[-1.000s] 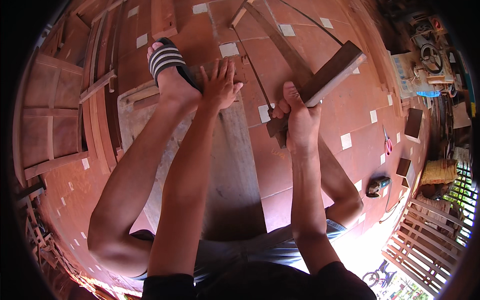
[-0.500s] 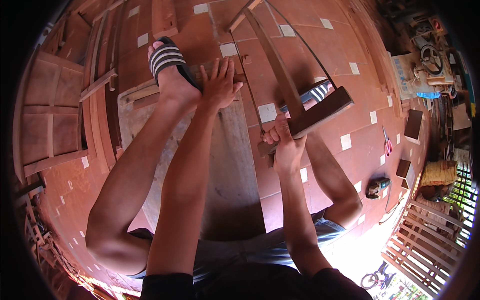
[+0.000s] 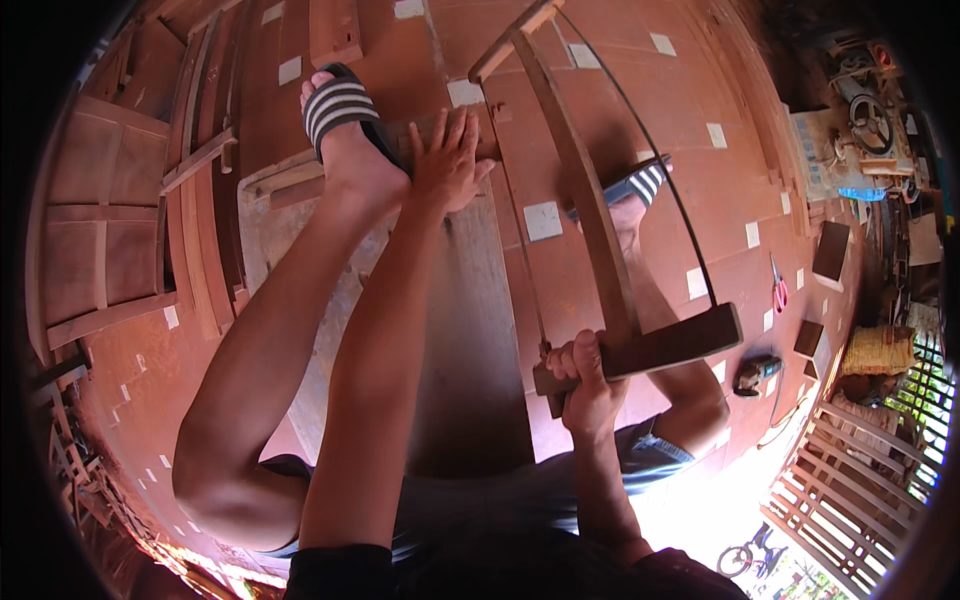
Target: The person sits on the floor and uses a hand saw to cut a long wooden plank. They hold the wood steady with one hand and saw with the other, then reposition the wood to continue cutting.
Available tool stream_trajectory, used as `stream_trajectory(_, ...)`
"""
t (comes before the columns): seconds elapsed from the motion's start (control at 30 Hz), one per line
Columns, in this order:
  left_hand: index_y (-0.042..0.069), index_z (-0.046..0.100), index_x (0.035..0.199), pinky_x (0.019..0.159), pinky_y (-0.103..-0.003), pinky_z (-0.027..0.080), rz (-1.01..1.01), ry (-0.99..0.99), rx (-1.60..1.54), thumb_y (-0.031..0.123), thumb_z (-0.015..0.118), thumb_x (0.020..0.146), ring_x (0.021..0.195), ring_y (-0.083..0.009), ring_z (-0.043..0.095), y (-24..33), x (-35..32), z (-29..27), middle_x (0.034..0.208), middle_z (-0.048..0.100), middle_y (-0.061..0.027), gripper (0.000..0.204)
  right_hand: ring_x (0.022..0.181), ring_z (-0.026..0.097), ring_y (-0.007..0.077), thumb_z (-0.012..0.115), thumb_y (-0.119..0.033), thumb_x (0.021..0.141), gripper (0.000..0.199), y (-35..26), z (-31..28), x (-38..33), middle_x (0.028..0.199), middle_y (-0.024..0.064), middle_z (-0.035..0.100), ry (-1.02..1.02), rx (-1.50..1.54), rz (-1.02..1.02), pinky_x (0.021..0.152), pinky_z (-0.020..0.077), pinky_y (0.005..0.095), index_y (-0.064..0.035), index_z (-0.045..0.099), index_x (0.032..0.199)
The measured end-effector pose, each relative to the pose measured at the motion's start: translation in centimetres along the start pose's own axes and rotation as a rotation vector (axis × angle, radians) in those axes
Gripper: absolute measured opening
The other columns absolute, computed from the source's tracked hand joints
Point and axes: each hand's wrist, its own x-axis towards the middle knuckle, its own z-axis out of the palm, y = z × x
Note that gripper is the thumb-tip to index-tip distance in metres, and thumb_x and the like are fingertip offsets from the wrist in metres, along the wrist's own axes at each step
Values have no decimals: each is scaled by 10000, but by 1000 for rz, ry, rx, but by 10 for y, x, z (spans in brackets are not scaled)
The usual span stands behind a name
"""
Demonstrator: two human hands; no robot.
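Brown wooden H-shaped frame saw [image 3: 577,165], slim-beamed, slanting now—right grip [image 3: 592,392] curled firmly round its near end, left grip [image 3: 447,160] splayed flat!

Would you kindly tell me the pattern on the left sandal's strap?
The strap is black with white stripes, clearest in the head view.

Your frame saw [image 3: 583,180] is plain wood, smooth and matt. The counter [image 3: 470,300] is worn wood too, blotchy and dull. Your slide sandals [image 3: 340,105] look like matt plastic or rubber, and your shorts [image 3: 645,455] look like denim cloth. The floor [image 3: 690,90] is smooth, matt tile; on it, the scissors [image 3: 779,293] have plastic-looking handles and metal blades.
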Motion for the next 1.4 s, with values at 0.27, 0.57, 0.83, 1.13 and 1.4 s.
stream_trajectory(0.27,67,231,1639,1204,-750,52,33,25,-55,518,512,1031,1593,-347,131,4,-7,10,1719,196,-97,808,547,380,98,664,-139,1033,243,55,43,127,640,-23,416,-67,128,-159,537,386,320,-73,492,874)
stream_trajectory(0.57,70,226,1635,1206,-743,59,-18,-10,-50,515,504,1036,1596,-342,117,-1,-9,3,1716,198,-97,797,520,453,95,713,-149,996,241,-5,78,140,623,-10,497,-100,-26,-99,506,419,300,-34,579,832)
stream_trajectory(0.83,59,227,1635,1205,-738,49,10,24,-10,535,455,1050,1599,-344,103,0,-2,4,1721,187,-96,788,540,472,95,718,-128,993,227,13,66,128,658,-6,516,-81,54,-119,515,434,293,-33,569,852)
stream_trajectory(1.13,79,215,1644,1214,-726,29,-9,-56,20,552,420,1059,1602,-335,85,2,-2,2,1733,154,-78,780,554,440,98,732,-158,992,246,23,48,111,659,-2,489,-90,77,-149,520,402,309,-43,552,871)
stream_trajectory(1.4,85,184,1655,1222,-713,31,-14,-70,39,556,386,1069,1605,-326,76,2,0,0,1741,128,-68,779,568,438,103,711,-156,1006,230,26,33,102,656,-3,469,-91,117,-110,536,406,307,-39,546,897)
